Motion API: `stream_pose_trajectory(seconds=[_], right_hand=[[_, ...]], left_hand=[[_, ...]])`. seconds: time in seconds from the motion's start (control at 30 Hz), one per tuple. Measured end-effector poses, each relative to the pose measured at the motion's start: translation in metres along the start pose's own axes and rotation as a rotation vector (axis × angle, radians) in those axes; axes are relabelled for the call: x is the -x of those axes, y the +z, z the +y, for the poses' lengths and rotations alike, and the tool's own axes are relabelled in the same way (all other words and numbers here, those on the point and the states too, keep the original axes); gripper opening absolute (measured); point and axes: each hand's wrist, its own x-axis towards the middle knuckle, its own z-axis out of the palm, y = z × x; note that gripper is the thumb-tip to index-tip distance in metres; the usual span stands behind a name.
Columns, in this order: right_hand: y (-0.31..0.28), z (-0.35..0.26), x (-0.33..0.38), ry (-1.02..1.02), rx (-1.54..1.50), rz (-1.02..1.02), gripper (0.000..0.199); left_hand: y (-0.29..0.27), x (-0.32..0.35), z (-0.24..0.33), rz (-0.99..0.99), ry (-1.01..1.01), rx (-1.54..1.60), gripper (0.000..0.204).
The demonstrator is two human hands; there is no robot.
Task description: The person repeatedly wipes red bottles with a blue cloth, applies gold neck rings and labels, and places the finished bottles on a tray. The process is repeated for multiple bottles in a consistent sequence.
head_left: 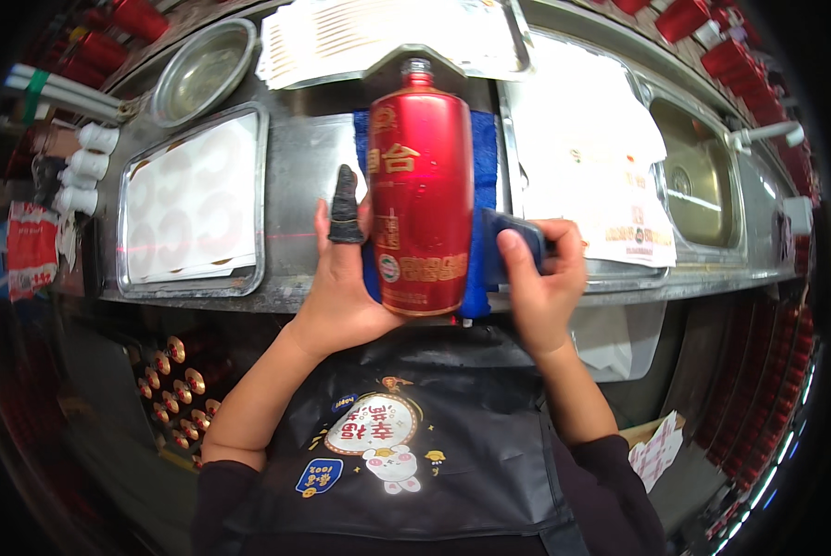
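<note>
A glossy red bottle [423,199] with gold lettering lies with its neck pointing away from me, above a blue towel [486,167]. My left hand [346,287] grips its left side near the base, the thumb side against the bottle. A black finger cot [345,208] covers one finger of that hand, and some other fingers are partly hidden. Just right of the bottle, my right hand [547,278] pinches a flat dark-blue scraper-like piece [513,243] between thumb and fingers. The far edge of this piece is slightly blurred.
To the left is a metal tray [260,167] with white sheets; a metal bowl [204,72] stands behind it. White printed sheets [591,157] lie at right, beside a sink [698,176] with a tap. More sheets [387,37] fill a far tray. Gold-capped bottles [179,389] stand below left.
</note>
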Motion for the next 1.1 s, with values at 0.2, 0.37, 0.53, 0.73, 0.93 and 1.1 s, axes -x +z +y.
stream_pose_trajectory(seconds=[0.2,0.37,0.53,0.73,0.93,1.1], right_hand=[[0.008,-0.014,-0.01,-0.526,0.069,-0.173,0.021],[0.003,-0.004,-0.004,-0.238,-0.007,-0.027,0.022],[0.011,0.002,0.02,-0.618,0.401,0.044,0.036],[0.017,-0.016,0.026,-0.989,0.312,-0.392,0.044],[0.006,-0.023,0.018,-0.54,0.296,0.087,0.036],[0.03,-0.023,0.028,-0.966,0.42,-0.168,0.044]], left_hand=[[0.002,0.005,0.0,0.026,0.039,-0.178,0.129],[0.006,0.011,0.0,0.138,0.117,-0.124,0.124],[0.01,0.013,0.01,0.231,0.244,-0.311,0.109],[0.016,0.006,0.001,0.256,0.332,-0.247,0.108],[0.018,0.018,-0.007,0.198,0.034,0.081,0.109],[0.023,0.015,-0.007,0.327,0.279,-0.217,0.097]])
